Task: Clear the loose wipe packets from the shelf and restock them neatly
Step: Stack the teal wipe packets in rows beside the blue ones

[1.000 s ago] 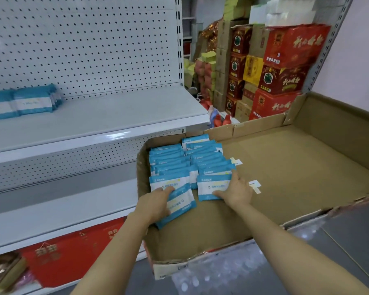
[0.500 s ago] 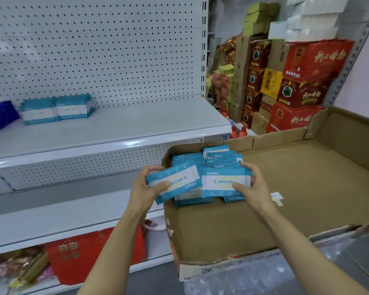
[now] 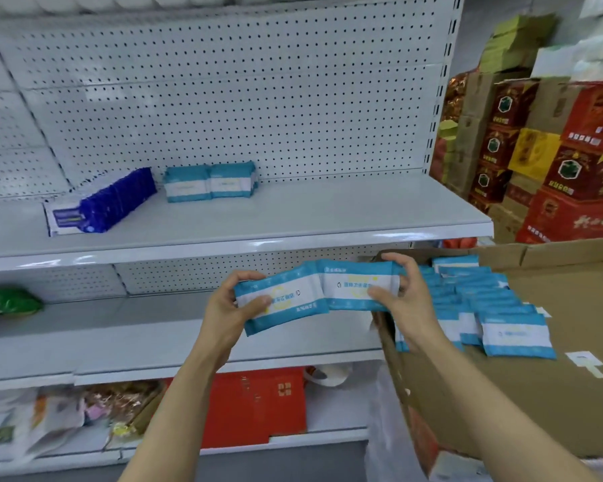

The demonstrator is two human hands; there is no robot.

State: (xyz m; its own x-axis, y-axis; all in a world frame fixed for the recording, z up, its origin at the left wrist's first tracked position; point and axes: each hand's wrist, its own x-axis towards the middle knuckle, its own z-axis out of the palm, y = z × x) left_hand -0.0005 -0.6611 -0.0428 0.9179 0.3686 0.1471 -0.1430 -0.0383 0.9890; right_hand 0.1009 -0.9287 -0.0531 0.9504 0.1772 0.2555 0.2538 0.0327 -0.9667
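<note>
Left hand (image 3: 231, 309) gripping teal wipe packets (image 3: 282, 300), right hand (image 3: 402, 297) gripping a second bundle (image 3: 357, 285) alongside, bundles touching between hands, cardboard box (image 3: 536, 405) right of them

**Wipe packets lifted toward the shelf**

Two teal-and-white wipe packets (image 3: 315, 293), pressed side by side and tilted slightly, are held in the air in front of the shelf (image 3: 293, 217). At 3 o'clock, more packets (image 3: 484, 307) lie overlapped in rows. At 11 o'clock, two matching stacks (image 3: 209, 182) stand upright against the pegboard.
</note>
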